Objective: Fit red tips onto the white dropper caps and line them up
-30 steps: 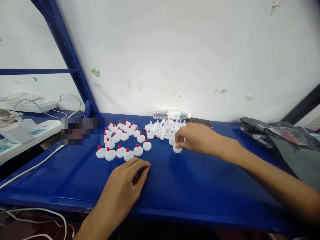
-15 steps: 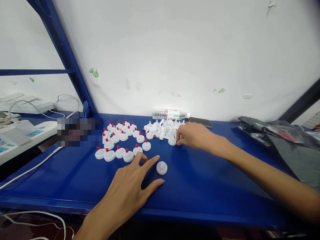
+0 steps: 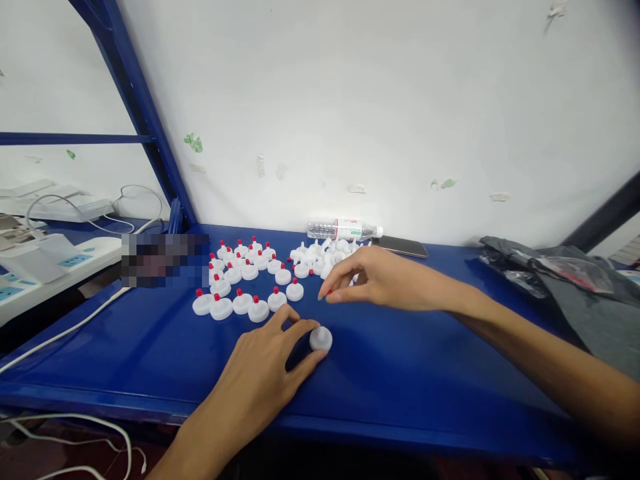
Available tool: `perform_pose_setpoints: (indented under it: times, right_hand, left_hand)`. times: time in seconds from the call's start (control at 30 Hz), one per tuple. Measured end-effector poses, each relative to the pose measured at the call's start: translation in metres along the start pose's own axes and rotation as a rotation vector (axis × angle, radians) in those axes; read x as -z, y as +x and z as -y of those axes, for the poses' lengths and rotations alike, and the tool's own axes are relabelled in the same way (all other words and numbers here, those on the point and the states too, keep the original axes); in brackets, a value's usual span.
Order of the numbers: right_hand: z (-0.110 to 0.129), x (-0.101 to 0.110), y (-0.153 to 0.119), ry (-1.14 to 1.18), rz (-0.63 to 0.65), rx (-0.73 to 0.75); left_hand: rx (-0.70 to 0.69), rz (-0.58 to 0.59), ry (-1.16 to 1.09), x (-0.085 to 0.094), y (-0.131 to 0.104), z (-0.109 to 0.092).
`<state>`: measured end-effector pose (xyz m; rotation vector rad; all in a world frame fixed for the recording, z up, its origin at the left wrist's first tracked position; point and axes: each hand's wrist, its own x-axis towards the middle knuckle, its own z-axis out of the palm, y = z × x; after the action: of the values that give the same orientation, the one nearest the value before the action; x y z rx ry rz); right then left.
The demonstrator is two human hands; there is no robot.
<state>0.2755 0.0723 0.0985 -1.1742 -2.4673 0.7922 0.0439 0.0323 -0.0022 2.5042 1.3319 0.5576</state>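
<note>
A white round bottle lid with a short spout (image 3: 321,339) stands upright on the blue table, its spout bare. My left hand (image 3: 273,363) grips it by the rim between thumb and index finger. Above and beyond it, my right hand (image 3: 360,280) pinches a small red cap (image 3: 329,292), mostly covered by the fingertips. To the left stand several white lids with red caps on their spouts (image 3: 258,310). Behind my right hand lies a heap of white lids with bare spouts (image 3: 315,252), partly hidden by that hand, with a few red bits at its left edge.
A clear plastic bottle (image 3: 345,230) lies against the wall beside a dark phone (image 3: 403,247). Black plastic bags (image 3: 555,267) lie at the right. A white power strip (image 3: 95,257) and cables are at the left, near a blue frame post (image 3: 145,113).
My left hand has closed on the lid, which was standing free between its fingers. My right hand has moved left and nearer, away from the heap, with a red cap in its fingertips.
</note>
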Motion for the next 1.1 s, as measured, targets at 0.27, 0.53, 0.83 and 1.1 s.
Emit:
perform_pose_setpoints:
  times: [0.27,0.53,0.83,1.1]
  right_hand:
    - [0.003,-0.035,0.002,0.024,0.060,0.017]
    - [-0.002,-0.031,0.004,-0.404,-0.068,-0.141]
    - [-0.006,-0.011,-0.009,-0.479,0.157,-0.229]
    - [-0.018,-0.009,0.001,-0.568,-0.061,-0.234]
  left_hand:
    - [0.015,0.028,-0.006,0.002,0.001,0.000]
    - [0.037,-0.002,0.045,-0.002,0.001,0.002]
    - [0.024,-0.019,0.092,-0.002,-0.002,0.002]
    - [-0.004,-0.039,0.084,-0.003,-0.002,0.001]
